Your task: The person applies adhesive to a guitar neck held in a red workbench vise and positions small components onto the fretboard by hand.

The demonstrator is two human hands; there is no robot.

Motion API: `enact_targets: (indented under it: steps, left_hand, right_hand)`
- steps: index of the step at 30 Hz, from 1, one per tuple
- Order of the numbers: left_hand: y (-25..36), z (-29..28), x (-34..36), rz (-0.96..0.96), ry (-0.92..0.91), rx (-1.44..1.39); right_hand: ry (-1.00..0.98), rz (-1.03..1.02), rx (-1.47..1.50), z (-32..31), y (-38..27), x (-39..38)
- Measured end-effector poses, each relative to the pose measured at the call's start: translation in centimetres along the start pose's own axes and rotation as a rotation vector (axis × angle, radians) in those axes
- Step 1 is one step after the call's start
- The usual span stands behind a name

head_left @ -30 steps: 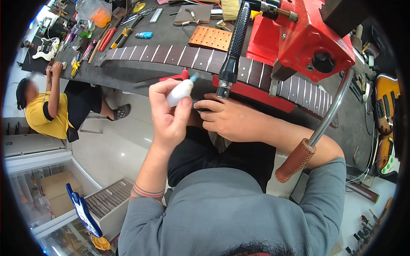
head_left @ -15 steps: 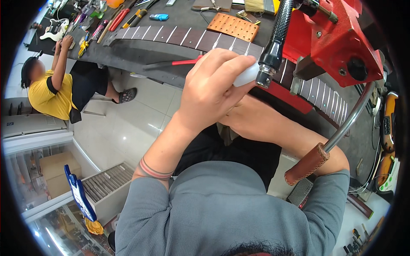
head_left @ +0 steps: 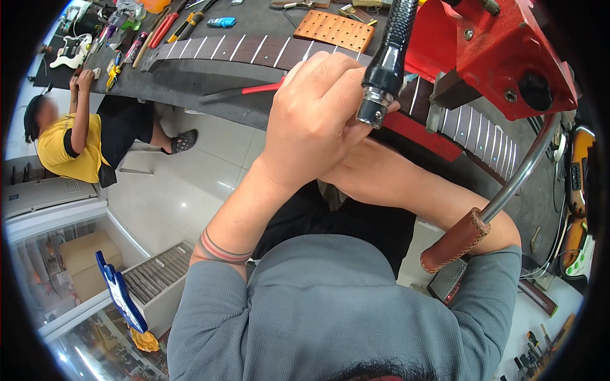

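One guitar neck (head_left: 254, 49) with a dark fretboard lies across the bench just beyond the fingers (head_left: 330, 70) of the left hand (head_left: 314, 120), its middle stretch hidden behind that hand. The left hand is curled closed – what it grips is hidden, so I cannot tell – and the right hand is wholly covered by it, only the forearm (head_left: 413, 190) showing. Beside the fingertips hangs one black ribbed handle (head_left: 389, 57); past it, one red press (head_left: 502, 51) and one brown-gripped lever (head_left: 456, 240).

The left hand (head_left: 314, 117) covers whatever it holds, and the right hand is hidden behind it.
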State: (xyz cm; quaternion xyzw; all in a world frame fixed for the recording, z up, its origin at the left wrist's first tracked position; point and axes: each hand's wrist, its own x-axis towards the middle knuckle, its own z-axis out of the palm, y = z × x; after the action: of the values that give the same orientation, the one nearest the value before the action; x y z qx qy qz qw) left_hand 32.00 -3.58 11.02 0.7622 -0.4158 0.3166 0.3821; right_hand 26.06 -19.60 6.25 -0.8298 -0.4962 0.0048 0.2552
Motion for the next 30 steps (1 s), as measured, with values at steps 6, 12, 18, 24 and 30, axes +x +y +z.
enact_targets:
  steps: [6,12,18,24,30]
  left_hand:
    - [0.39,0.16,0.49,0.017,0.015,0.064]
    - [0.41,0.17,0.89,0.032,0.007,0.08]
    - [0.13,0.44,1.0,0.055,0.01,0.057]
    - [-0.02,0.26,0.97,0.083,-0.004,0.062]
    - [0.03,0.09,1.0,0.098,-0.018,0.06]
  right_hand:
    - [0.023,0.015,0.05,-0.13,-0.06,0.01]
    - [-0.001,0.029,0.097,-0.27,-0.02,0.11]
    - [0.023,0.006,0.057,-0.38,-0.06,-0.11]
    - [0.056,-0.019,0.011,-0.34,-0.09,-0.14]
    - [0.105,0.006,0.001,0.06,-0.03,-0.11]
